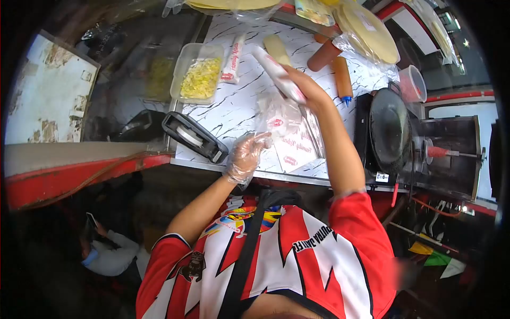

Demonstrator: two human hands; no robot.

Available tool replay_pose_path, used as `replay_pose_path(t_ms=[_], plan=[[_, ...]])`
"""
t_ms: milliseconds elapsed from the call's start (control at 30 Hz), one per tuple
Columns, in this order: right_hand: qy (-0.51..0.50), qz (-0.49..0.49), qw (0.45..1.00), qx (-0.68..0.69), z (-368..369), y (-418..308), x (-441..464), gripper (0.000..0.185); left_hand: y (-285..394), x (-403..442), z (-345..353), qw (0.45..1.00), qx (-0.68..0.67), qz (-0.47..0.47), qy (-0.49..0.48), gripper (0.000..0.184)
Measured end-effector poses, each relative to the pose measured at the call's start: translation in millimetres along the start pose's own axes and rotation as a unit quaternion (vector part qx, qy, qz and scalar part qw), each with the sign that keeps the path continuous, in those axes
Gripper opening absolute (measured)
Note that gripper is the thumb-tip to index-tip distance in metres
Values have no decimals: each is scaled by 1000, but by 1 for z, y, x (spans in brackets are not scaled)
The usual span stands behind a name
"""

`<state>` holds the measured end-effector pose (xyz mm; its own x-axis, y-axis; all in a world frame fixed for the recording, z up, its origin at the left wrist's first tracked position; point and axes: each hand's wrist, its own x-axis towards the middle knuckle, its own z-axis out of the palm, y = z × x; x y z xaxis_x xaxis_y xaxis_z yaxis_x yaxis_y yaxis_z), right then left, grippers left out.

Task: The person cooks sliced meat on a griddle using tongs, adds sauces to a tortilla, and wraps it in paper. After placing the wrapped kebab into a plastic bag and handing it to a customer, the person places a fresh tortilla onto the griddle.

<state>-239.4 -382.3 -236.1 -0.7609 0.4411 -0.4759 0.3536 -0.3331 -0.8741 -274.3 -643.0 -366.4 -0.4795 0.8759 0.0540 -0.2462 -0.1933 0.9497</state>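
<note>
My right hand [308, 87], bare, is wrapped round a white paper-wrapped roll [276, 73] with red print, held slanting above the counter. My left hand [247, 154] wears a clear plastic glove and is near the counter's front edge. Its fingers are bent at a crumpled clear plastic bag [279, 114]; whether they grip it is unclear. Printed wrapping papers [296, 150] lie between my hands. A second wrapped roll [232, 59] lies farther back, and a plain pale roll [276, 50] is beside the one in my hand.
Left on the marbled counter [212, 117] are a tub of shredded vegetables [199, 74] and a black tape dispenser [194, 137]. Sauce bottles [342, 80], stacked flatbreads [366, 32] and a black pan [389, 127] stand right. A person [114, 252] is below left.
</note>
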Motion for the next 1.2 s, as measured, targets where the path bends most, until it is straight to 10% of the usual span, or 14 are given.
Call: replay_pose_path(t_ms=[300, 367, 500, 700, 867, 1000, 1133, 1200], plan=[[-60, 66, 985, -148, 15, 87, -166, 88, 12, 0, 1, 976, 170, 133, -10, 45], [32, -7, 987, -158, 35, 106, -123, 85, 35, -1, -3, 908, 355, 215, -48, 43], [194, -109, 934, -279, 60, 123, -99, 66, 10, -8, -15, 949, 289, 122, 39, 32], [213, -350, 829, -380, 86, 56, -35, 40, 10, -21, -12, 894, 424, 140, 43, 17], [242, -119, 847, -458, 105, 33, 164, 91, 21, -19, -10, 905, 410, 101, 52, 17], [228, -86, 888, -391, 99, 47, 198, 97, 11, -20, -16, 948, 313, 25, 56, 20], [-3, -23, 993, -115, 68, 8, 105, 92, 1, -19, -15, 982, 175, 1, 68, 31], [-26, -81, 975, -205, 53, 2, 26, 87, -6, -16, -18, 988, 142, 25, 57, 40]])
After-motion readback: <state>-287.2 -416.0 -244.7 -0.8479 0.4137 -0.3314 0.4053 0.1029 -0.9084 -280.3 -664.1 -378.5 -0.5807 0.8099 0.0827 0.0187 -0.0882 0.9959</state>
